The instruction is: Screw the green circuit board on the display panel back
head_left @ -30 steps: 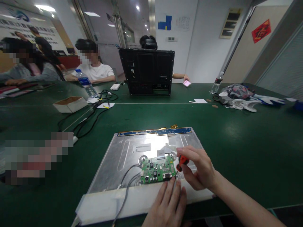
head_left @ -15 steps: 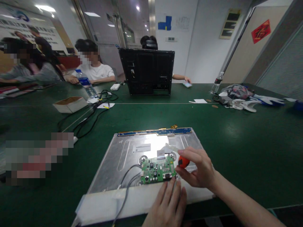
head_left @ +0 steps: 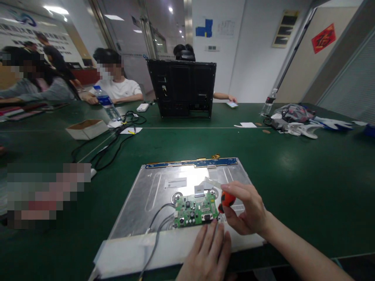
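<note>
A flat metal display panel lies on the table in front of me, with a green circuit board on its back. My right hand grips the orange and black handle of a screwdriver between thumb and fingers. The tool stands over the board's right edge near its lower right corner; I cannot make out its tip. My left hand lies flat with fingers stretched out, fingertips at the board's lower edge. Grey and black cables run from the board's left side. A blue strip board lines the panel's far edge.
Across the table stands a black monitor housing before a person. Further left are a water bottle, an open carton and black cables. Another bottle and white gloves lie to the right. Other people sit at the far left.
My right hand's fingers have shifted slightly on the screwdriver handle, and more of its orange and black grip shows. My left hand and the panel stay where they were.
</note>
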`<action>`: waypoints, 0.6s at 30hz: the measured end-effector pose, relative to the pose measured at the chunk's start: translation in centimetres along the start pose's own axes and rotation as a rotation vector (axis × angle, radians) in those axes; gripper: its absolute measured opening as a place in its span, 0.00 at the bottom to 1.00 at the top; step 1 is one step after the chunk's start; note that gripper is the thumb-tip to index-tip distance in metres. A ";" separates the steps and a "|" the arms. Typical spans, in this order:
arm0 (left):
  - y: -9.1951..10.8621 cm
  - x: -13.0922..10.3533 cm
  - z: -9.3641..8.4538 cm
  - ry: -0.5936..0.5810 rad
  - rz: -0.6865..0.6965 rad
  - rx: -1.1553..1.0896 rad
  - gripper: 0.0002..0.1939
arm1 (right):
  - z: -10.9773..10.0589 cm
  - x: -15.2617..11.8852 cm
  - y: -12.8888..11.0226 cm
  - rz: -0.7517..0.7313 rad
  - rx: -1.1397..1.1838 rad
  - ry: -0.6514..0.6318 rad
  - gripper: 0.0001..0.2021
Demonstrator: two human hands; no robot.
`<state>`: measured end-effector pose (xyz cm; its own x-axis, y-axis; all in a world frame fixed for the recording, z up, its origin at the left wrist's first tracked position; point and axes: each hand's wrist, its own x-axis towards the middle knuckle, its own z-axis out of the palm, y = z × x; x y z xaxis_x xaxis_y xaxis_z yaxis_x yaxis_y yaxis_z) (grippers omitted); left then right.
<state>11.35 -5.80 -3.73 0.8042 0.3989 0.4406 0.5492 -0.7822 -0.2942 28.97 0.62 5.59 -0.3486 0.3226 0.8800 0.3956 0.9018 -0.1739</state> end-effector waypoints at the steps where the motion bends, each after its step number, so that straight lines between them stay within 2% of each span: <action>1: 0.1 0.0 0.0 0.000 -0.003 -0.002 0.30 | 0.1 -0.1 0.0 -0.002 -0.010 0.008 0.23; 7: 0.2 0.0 0.0 -0.004 -0.014 -0.021 0.30 | 0.2 -0.4 0.4 0.001 -0.032 0.002 0.18; 12: 0.1 0.0 0.0 -0.021 -0.007 -0.044 0.30 | -0.1 -0.1 0.2 0.002 0.019 -0.019 0.21; 18: 0.2 -0.3 0.4 -0.046 -0.003 -0.056 0.31 | -0.1 -0.2 -0.1 0.022 -0.027 -0.006 0.23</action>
<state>11.31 -5.88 -4.23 0.8128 0.4217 0.4019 0.5391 -0.8059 -0.2448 29.10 0.47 5.47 -0.3451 0.3440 0.8732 0.4255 0.8866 -0.1811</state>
